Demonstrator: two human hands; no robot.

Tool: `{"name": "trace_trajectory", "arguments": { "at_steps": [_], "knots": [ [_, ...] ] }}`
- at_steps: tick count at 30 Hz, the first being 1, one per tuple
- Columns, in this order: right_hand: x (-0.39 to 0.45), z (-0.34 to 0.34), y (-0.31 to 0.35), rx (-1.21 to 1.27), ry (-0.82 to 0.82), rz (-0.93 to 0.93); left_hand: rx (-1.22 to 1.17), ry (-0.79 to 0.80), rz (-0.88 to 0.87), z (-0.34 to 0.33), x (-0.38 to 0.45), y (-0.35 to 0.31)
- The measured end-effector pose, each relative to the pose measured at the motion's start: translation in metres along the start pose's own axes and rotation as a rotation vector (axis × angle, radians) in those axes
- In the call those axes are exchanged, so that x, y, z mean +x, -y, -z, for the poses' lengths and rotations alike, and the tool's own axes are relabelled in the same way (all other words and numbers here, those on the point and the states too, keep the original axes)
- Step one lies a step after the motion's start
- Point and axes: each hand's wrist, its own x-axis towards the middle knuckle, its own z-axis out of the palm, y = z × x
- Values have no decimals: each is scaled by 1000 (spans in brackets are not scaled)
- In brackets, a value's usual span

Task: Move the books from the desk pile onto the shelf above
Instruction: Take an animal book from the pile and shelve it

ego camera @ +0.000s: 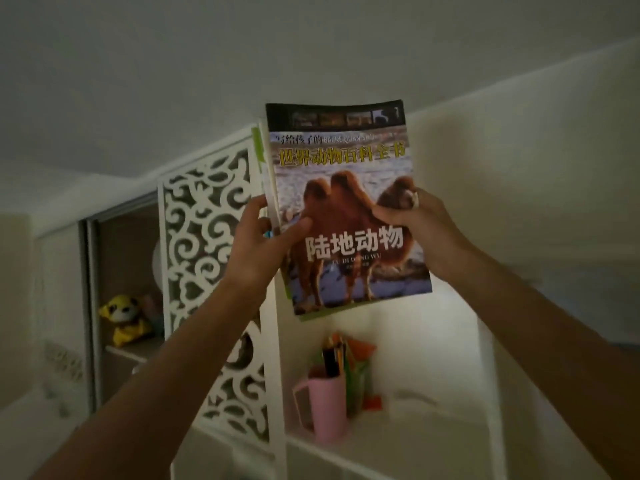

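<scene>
While both hands (341, 230) grip, camel book (349, 209) fronts thinner books (265, 168)

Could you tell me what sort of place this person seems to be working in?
Probably a child's bedroom or study corner at home: a white carved shelf unit, a pink cup of pens, a yellow plush toy, and a children's animal book held in both hands.

pink mug (329, 407) with pens | yellow plush toy (125, 318) | white fretwork panel (207, 237)

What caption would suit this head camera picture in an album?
Both hands, left and right, lift a camel-cover book above a pink cup.
</scene>
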Motion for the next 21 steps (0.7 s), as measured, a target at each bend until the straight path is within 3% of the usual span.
{"name": "trace_trajectory", "arguments": {
  "at_steps": [4, 7, 8, 11, 15, 17, 21],
  "knots": [
    [81, -14, -13, -278, -82, 73, 5, -85, -48, -16, 68, 15],
    [119, -22, -37, -892, -161, 161, 148, -152, -61, -34, 103, 42],
    [127, -26, -46, -1010, -109, 180, 214, -180, -69, -41, 113, 51],
    [155, -36, -76, -874, 215, 166, 374, -265, -102, -66, 136, 74],
    [183, -42, -101, -798, 361, 106, 460, -329, -67, -84, 154, 99],
    [191, -45, -111, -794, 449, 107, 563, -267, -59, -79, 165, 109],
    [200, -42, -129, -744, 594, 130, 1046, -27, -87, -49, 171, 118]
  ]
}}
